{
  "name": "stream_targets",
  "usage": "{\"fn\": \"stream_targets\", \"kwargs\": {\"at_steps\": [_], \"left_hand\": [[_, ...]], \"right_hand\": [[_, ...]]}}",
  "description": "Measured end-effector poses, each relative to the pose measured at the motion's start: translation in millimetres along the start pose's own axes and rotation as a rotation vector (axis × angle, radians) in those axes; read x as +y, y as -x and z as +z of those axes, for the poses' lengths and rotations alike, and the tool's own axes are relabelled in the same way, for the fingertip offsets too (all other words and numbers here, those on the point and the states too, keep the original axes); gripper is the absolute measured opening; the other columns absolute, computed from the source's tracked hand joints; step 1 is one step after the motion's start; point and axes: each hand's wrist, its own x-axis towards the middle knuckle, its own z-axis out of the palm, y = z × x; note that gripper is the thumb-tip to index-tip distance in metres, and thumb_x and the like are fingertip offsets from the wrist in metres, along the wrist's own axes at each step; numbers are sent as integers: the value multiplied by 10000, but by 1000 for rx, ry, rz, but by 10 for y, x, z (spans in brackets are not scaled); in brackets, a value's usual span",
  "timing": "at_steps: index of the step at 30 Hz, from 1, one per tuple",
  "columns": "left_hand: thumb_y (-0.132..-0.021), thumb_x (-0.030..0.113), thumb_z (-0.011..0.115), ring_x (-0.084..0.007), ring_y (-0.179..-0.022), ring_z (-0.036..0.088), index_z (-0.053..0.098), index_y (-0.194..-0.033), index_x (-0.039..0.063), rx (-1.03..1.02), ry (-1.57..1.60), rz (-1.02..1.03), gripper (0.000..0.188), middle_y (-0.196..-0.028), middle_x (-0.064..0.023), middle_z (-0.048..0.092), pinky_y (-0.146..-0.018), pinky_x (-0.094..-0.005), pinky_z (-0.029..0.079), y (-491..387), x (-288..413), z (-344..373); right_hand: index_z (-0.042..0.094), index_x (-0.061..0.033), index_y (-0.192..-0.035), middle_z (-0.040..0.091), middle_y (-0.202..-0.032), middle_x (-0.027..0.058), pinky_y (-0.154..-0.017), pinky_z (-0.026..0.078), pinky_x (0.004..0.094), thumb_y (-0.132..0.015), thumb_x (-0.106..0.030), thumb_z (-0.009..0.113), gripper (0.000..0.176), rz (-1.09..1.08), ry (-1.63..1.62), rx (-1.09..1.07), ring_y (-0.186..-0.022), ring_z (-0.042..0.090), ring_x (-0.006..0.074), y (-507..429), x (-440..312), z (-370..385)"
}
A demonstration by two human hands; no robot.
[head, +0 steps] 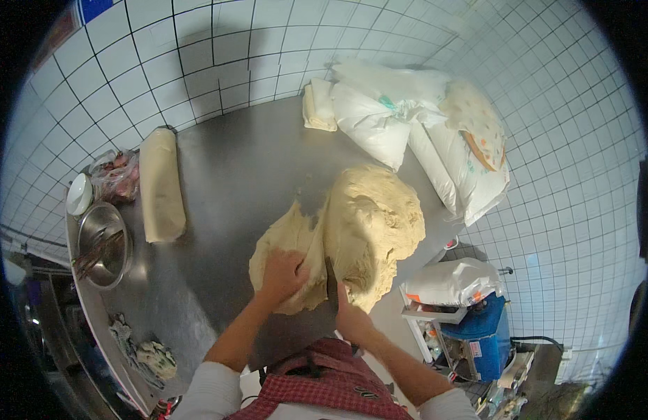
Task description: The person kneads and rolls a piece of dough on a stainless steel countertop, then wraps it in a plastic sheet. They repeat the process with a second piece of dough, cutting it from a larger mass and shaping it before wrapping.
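A large mass of pale yellow dough lies on the metal worktop in front of me. At its left a flatter portion of dough is parted from it by a deep cleft, though strands seem to join the two. My left hand presses on this left portion, fingers partly sunk in or hidden by it. In the cleft stands a dark knife blade, between the two portions. My right hand grips the knife, with a finger laid along it; the handle is hidden in the fist.
A rolled pale cloth or mat lies to the left. Beyond it are a steel bowl with utensils, a white bowl and bagged meat. White sacks stand at the back right. Crumpled rags lie front left.
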Motion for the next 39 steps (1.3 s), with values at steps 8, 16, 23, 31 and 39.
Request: {"fn": "stream_targets", "kwargs": {"at_steps": [8,16,23,31,39], "left_hand": [[-968,397,616,-386,-1277,520,612,-1320,35,112,-571,14,504,-1409,-179,566,-1111,-536,358,-182,187,-399],[-786,520,756,-368,-1247,570,661,-1255,32,-68,-455,-306,684,-1314,-190,625,-1086,-480,428,-1455,-92,35],[-793,420,696,-340,-1056,690,774,-1021,51,-390,-230,-296,441,-1090,-168,740,-939,-459,540,-1061,-139,20],[-864,357,651,-381,-899,696,753,-915,45,-320,-262,-84,332,-911,-181,723,-834,-524,538,-258,37,10],[-888,349,645,-348,-982,657,741,-953,58,-216,-132,-37,314,-953,-152,699,-911,-512,496,929,364,-58]], "right_hand": [[-3,-56,-1629,661,-797,353,-706,491,637,-962,-94,479,824,43,42,92,-757,654,538,650,82,-630],[131,-24,-1614,681,-1021,336,-786,524,581,-922,-52,496,783,-153,159,369,-880,673,502,-794,-302,-1067],[235,-7,-1581,679,-1081,332,-692,570,522,-900,-9,525,740,-76,267,251,-805,718,430,-1323,-577,-1194],[194,46,-1583,662,-1097,364,-832,541,555,-943,-104,542,744,-200,180,223,-995,684,473,-865,-299,-557],[22,-164,-1656,684,-856,323,-689,534,554,-923,-89,521,890,39,236,50,-756,692,476,118,200,523]]}}
